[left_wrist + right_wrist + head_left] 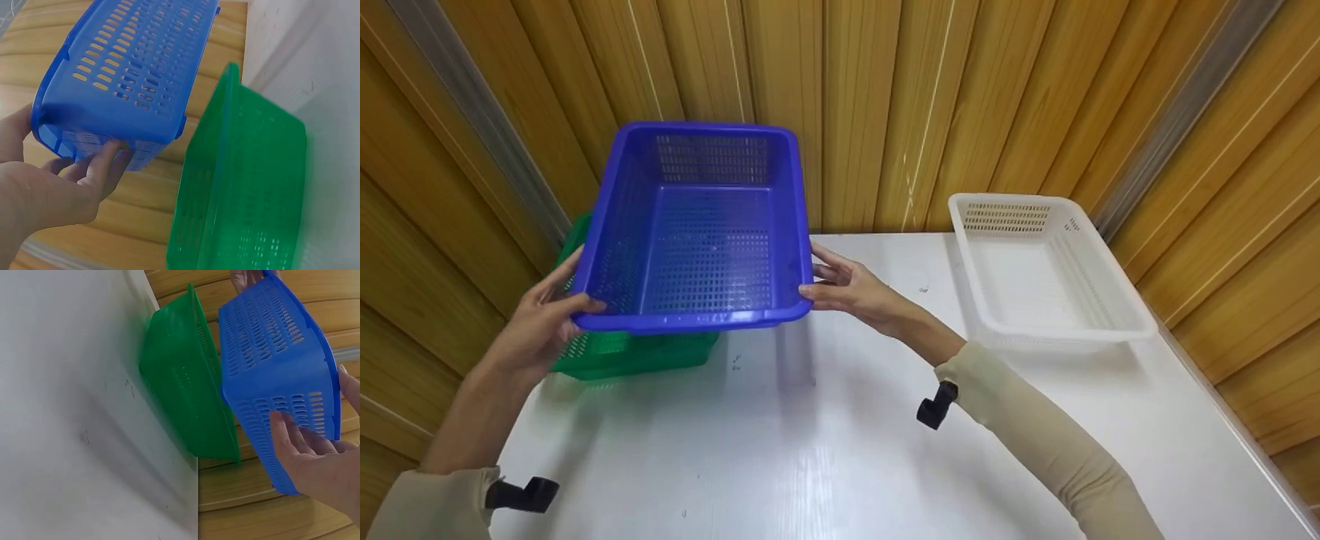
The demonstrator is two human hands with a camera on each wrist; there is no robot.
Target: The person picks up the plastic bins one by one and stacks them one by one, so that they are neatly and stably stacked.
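**Blue basket held in the air above the green one**

The left hand (536,322) grips the near left corner of the blue basket (701,232), thumb over the rim and fingers (104,163) curled under its perforated base. The right hand (847,289) holds the near right corner in the same way, thumb on the rim and fingers (292,436) spread against the slotted side wall. Between them the two hands carry the blue basket clear of the worktop (825,435), tilted so that its open top faces the person and its far end stands higher than the near one.

Just below and behind it, at the left rear of the worktop, sits the green basket (615,356), partly hidden by the blue one in the head view. The wrist views show a gap between the two baskets; they are not touching. The green basket rests on the worktop close to its left edge.

Well apart on the right side of the worktop lies a white basket (1046,270), open side up, near the wooden wall (960,97) that panels the corner behind. Both forearms wear pale sleeves (1035,427), each with a black wrist mount (936,405).
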